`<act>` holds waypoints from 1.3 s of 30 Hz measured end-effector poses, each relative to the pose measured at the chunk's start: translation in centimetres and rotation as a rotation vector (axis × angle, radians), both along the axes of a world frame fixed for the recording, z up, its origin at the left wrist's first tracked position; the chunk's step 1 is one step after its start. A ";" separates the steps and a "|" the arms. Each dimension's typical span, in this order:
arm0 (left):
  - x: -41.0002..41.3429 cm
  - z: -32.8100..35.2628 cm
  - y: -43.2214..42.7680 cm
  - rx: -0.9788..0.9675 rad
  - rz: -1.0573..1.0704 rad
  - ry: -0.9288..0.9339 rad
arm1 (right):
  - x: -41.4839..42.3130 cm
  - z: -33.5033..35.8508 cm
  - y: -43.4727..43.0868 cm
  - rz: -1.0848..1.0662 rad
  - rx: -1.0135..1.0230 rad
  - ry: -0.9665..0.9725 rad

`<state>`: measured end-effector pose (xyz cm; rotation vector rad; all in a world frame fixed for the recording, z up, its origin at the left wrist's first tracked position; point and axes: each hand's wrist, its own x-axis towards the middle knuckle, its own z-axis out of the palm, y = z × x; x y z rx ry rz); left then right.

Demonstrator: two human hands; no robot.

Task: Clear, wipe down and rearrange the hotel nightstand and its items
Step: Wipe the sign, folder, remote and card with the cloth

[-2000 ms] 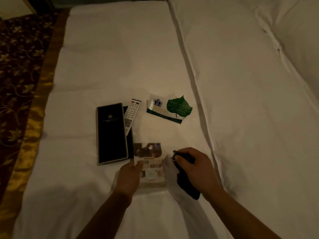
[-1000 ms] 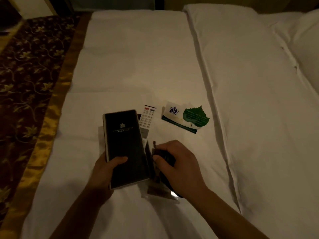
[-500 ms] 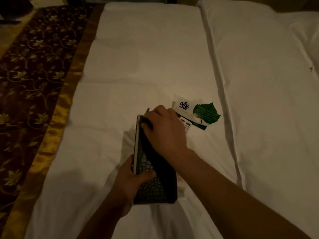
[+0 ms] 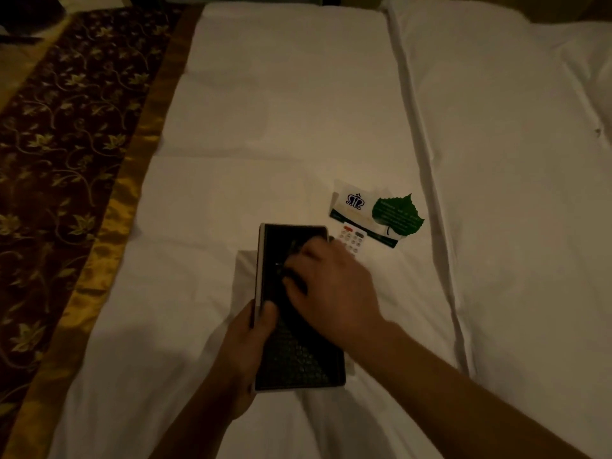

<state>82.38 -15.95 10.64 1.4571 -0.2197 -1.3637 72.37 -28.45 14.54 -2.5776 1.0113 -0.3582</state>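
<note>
left hand: fingers grip folder at left edge | right hand: fingers curled on dark cloth, pressed to cover | remote just beyond, on bed

You see the folder over the bed, the remote just right of its far end, and the cards behind the remote.

The left hand rises from the lower middle on a bare forearm. It grips a black scale-textured rectangular folder by its left edge, thumb laid over the cover. The right arm reaches in from the lower right. The right hand, palm down and blurred, rests on the cover with bent fingers bunched round a dark cloth.
</note>
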 end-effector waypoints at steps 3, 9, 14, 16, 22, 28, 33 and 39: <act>0.0 -0.1 -0.2 0.059 0.088 0.060 | -1.2 0.4 3.3 0.164 0.002 0.018; 0.2 -0.6 -0.4 0.041 0.123 0.153 | -3.5 0.9 6.1 0.400 0.024 0.086; -0.7 -0.7 -1.3 -0.002 0.147 0.201 | -2.7 1.1 3.5 0.059 0.028 0.059; -0.7 -0.7 -1.5 -0.002 0.168 0.234 | -2.4 1.1 4.9 0.158 0.035 0.046; -1.0 -0.9 -1.5 -0.030 0.139 0.279 | -2.6 0.6 2.7 -0.023 0.048 0.037; -0.4 -1.0 -1.7 -0.048 0.107 0.285 | -5.6 0.2 5.4 0.009 0.114 -0.016; -0.4 -1.1 -1.2 -0.103 0.123 0.160 | -9.1 -1.5 3.3 -0.433 0.422 -0.237; -1.4 -1.0 -1.4 -0.001 0.050 0.254 | -9.0 -1.5 0.9 -0.587 1.455 -0.805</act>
